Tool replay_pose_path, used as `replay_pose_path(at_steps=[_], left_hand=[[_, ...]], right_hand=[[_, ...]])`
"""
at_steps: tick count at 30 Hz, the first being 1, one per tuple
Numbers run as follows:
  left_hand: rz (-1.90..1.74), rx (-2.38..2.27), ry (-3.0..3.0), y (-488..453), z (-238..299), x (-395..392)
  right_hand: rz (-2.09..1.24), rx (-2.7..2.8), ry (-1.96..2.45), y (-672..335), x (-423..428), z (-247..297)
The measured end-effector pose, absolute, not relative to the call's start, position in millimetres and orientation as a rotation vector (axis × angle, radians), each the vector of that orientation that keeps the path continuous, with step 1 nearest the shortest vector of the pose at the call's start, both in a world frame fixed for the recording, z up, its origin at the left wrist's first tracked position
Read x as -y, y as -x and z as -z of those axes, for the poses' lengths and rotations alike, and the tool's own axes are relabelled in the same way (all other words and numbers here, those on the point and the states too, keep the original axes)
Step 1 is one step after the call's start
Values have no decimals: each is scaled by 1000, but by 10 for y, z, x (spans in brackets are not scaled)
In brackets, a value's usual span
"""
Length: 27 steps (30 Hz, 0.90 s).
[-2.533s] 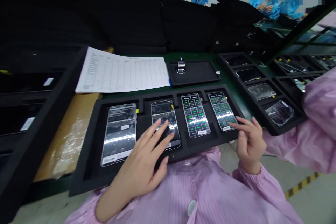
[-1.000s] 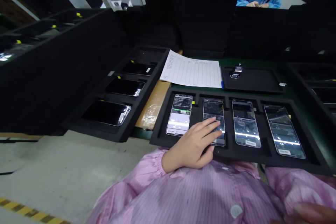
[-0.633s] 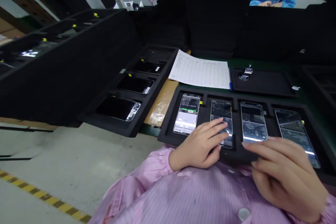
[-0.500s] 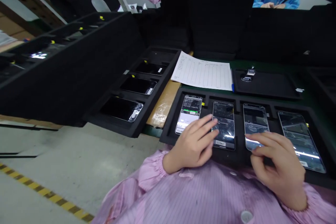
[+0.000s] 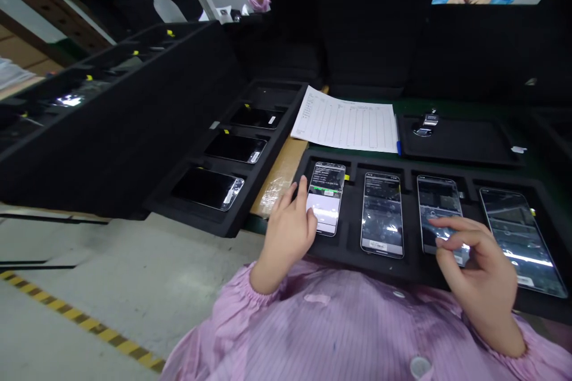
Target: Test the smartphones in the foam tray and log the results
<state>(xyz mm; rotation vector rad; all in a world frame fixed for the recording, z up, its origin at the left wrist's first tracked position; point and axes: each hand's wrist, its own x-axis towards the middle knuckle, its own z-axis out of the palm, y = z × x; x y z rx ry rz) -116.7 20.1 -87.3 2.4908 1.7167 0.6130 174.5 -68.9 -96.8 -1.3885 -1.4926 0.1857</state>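
Several smartphones lie face up in the compartments of a black foam tray (image 5: pixel 348 244) in front of me. Over the left edge of the leftmost phone (image 5: pixel 325 208) is my left hand (image 5: pixel 289 232), fingers spread and holding nothing. Beside it, the second phone (image 5: pixel 382 214) shows a dark lit screen and has a small label near its bottom. My right hand (image 5: pixel 480 268) hovers at the lower part of the third phone (image 5: pixel 440 196), fingers bent and apart, with nothing in them. The rightmost phone (image 5: pixel 518 226) lies partly behind that hand.
Another foam tray (image 5: pixel 232 220) at the left holds dark phones (image 5: pixel 236 146). A printed sheet (image 5: pixel 346 122) lies behind my tray, beside a black tray (image 5: pixel 465 143) with a metal clip-like object (image 5: pixel 426 124). Tall black foam stacks (image 5: pixel 366 41) stand behind. Two people are beyond them.
My left hand has moved left, from the second phone to the leftmost one. My right hand stays by the third phone. The second phone's screen now shows lines of text.
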Motion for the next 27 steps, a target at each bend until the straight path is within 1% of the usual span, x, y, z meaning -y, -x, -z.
replay_pose_path(at_steps=[2,7,12,15,17,19,21,25,27], left_hand=[[-617,-1709,-2387,1097,910,-214],[-872,-1567,-2028,991,948,-178],[-1018,-1235,-1659,962,915,-285],[-1035,-1408,-1744,980,864,-412],[-904,-1558,-1941,975,851,-455],[-770,-1604,-2109,949,864,-448],[-754,-1599,-2136,920,887,-417],[-952,-1527,-1759,926,894,-422],[-1009,-1396,-1497,954,869,-493]], right_hand=[[-200,1510,1390,-1752,689,979],[-234,1517,1376,-1753,687,978],[-236,1559,1365,-1757,678,968],[-195,1587,1356,-1757,675,961],[-171,1607,1354,-1751,672,955],[-149,1624,1353,-1740,666,948],[-133,1639,1355,-1728,659,943],[-138,1638,1364,-1721,649,937],[-174,1610,1355,-1710,650,920]])
